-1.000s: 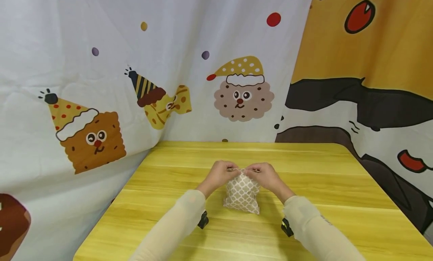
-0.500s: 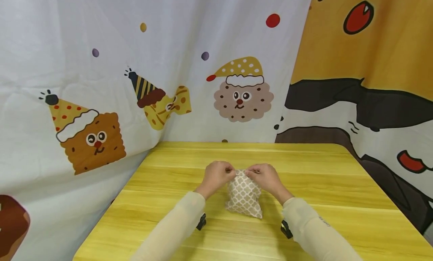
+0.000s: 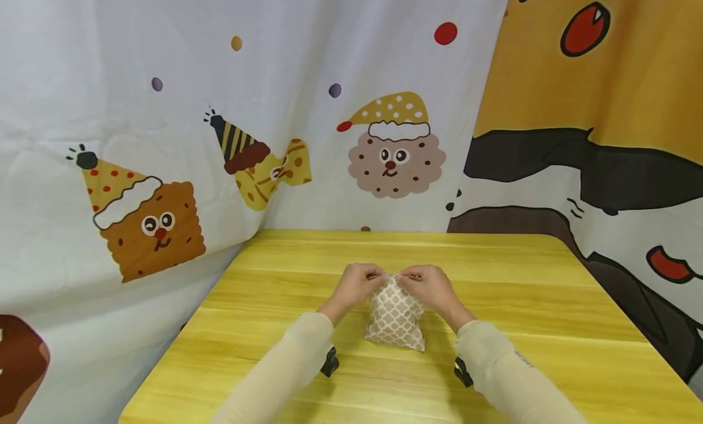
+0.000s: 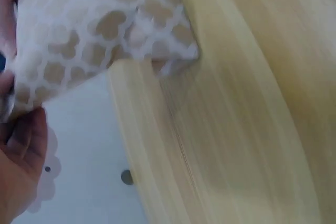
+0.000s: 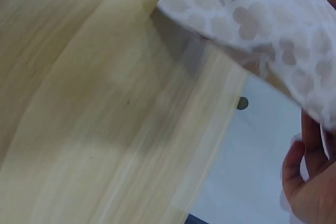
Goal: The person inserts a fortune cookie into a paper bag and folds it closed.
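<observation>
A small beige pouch [image 3: 396, 317] with a white lattice print is held up by its top edge, its lower end toward the person. My left hand [image 3: 356, 287] pinches the left side of that edge, and my right hand [image 3: 431, 290] pinches the right side. Only a small gap parts the fingertips of the two hands. In the left wrist view the pouch [image 4: 105, 30] hangs over the wood, my left hand [image 4: 23, 161] at its edge. The right wrist view shows the pouch [image 5: 262, 24] tilted, with my right hand [image 5: 315, 182] below it. What the pouch contains is hidden.
A yellow wood-grain table [image 3: 307, 259] lies under the hands. Behind and to the left hangs a white curtain [image 3: 296, 58] printed with cartoon biscuits. An orange, black and white printed cloth [image 3: 549, 94] borders the right side.
My left hand moves slightly left, then back right toward the right hand. The pouch's lower end shifts a little right and toward the person. Both hands keep their pinch.
</observation>
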Motion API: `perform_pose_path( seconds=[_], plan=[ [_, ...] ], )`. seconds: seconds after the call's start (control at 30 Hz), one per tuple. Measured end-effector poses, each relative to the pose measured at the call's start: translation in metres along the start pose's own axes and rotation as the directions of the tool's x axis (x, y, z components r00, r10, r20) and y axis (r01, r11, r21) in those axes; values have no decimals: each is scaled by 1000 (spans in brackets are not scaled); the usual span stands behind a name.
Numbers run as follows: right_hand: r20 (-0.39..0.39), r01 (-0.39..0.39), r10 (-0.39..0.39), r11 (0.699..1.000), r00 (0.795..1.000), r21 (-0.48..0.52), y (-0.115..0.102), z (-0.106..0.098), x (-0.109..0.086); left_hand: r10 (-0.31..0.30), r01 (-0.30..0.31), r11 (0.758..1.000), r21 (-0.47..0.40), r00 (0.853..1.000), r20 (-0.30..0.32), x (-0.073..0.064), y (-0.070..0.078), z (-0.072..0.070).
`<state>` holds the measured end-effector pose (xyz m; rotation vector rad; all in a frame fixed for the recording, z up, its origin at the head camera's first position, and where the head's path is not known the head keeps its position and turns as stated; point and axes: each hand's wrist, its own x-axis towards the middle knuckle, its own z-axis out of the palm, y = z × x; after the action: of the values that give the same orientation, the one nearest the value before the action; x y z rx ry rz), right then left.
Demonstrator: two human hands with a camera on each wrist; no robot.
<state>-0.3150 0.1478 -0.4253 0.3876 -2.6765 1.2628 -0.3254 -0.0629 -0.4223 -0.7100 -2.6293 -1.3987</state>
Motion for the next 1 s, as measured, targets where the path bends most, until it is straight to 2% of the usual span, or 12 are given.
perform_pose_path(
  seconds=[0.1, 0.2, 0.37, 0.5, 0.57, 0.63, 0.7, 0.8, 0.9, 1.0],
  plan=[
    [-32, -13, 12, 999, 999, -37, -8, 2, 2, 53, -51, 997, 50, 997, -52, 2, 3, 5],
    [-81, -8, -2, 992, 997, -122, -13, 3, 3, 77, -67, 992, 103, 992, -98, 1, 2, 7],
    [-136, -43, 8, 965, 991, -260, -6, 2, 3, 48, -30, 990, 136, 990, -133, -2, 0, 6],
    [-156, -61, 19, 962, 988, -266, 5, -5, -2, 4, 11, 993, 114, 991, -133, -4, -5, 3],
    [-173, -80, 42, 972, 984, -221, 11, -10, -5, -28, 39, 996, 80, 991, -134, -4, -8, 0],
    [-165, -107, 86, 987, 983, -123, 15, -15, -8, -54, 61, 997, 44, 989, -141, -4, -12, -3],
    [-121, -129, 127, 992, 984, -10, 16, -16, -8, -67, 69, 998, 10, 988, -143, -2, -14, -5],
    [-44, -153, 160, 980, 986, 124, 16, -14, -7, -67, 62, 997, -44, 991, -116, 0, -14, -6],
    [-31, -177, 183, 973, 983, 149, 16, -10, -7, -118, 104, 985, -135, 988, -100, 0, -15, -3],
    [-57, -211, 220, 968, 974, 135, 18, -5, -7, -218, 183, 953, -242, 968, -122, -2, -18, -1]
  ],
)
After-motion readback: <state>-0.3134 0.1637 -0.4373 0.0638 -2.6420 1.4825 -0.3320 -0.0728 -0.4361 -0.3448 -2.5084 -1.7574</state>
